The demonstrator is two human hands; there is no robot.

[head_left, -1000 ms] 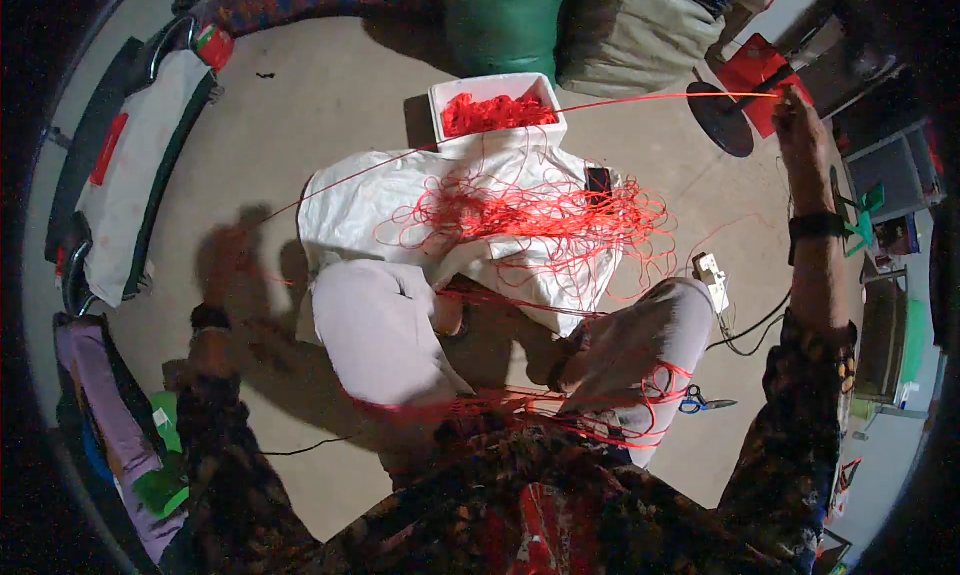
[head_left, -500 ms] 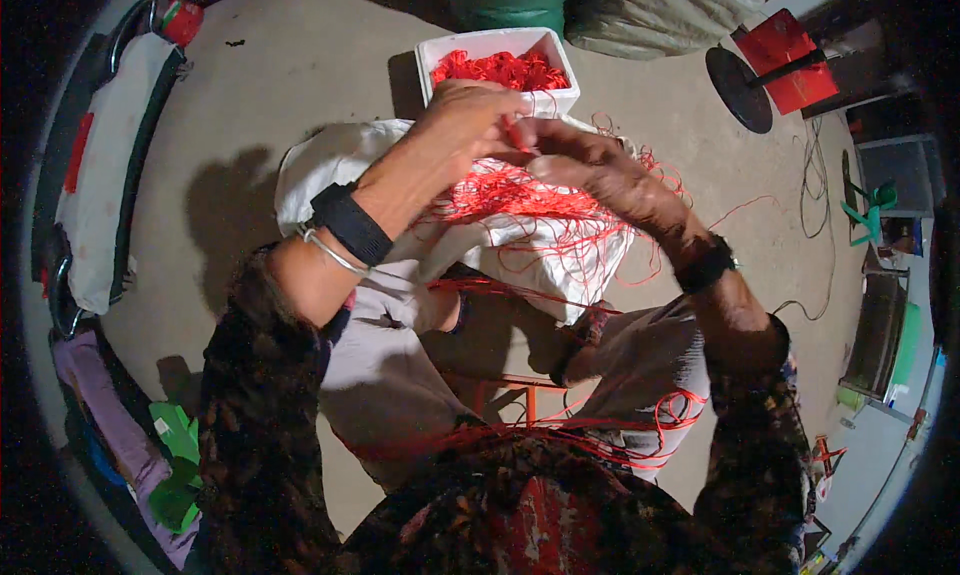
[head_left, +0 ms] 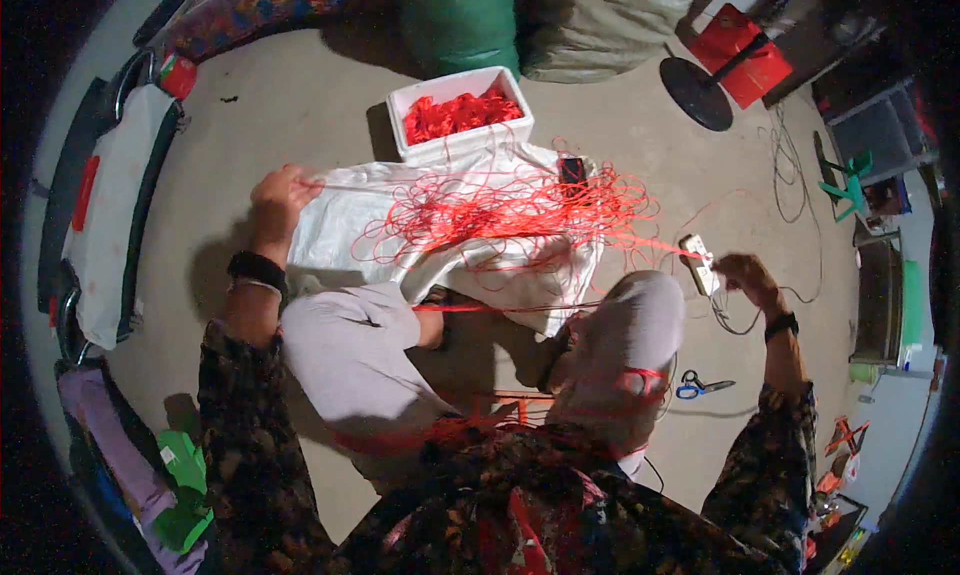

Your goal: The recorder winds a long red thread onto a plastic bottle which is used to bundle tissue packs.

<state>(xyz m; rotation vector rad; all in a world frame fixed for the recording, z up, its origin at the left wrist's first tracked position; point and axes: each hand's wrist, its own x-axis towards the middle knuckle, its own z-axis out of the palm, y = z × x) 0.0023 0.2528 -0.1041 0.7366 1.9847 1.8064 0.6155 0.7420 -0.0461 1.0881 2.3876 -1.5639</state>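
Note:
A loose tangle of thin red cord (head_left: 480,215) lies on a white woven sack (head_left: 335,230) spread on the floor in front of my knees. Out to the left of the sack, my left hand (head_left: 283,193) is closed, with a strand of the cord running from its fingertips toward the tangle. Far to the right, my right hand (head_left: 748,280) pinches red strands that stretch back over a white power strip (head_left: 703,266). Behind the sack stands a white foam box (head_left: 465,148) holding bunched red material. More red strands cross my lap and legs.
Blue-handled scissors (head_left: 700,385) lie on the floor right of my knee. A dark phone-like object (head_left: 572,172) rests on the sack's far right. Green (head_left: 460,25) and grey sacks stand behind, and a round black stand base (head_left: 697,93) sits back right, near loose cables.
My hands were together above the tangle; they have moved wide apart, left and right, drawing red cord outward. The view has shifted, and the scissors and power strip now show.

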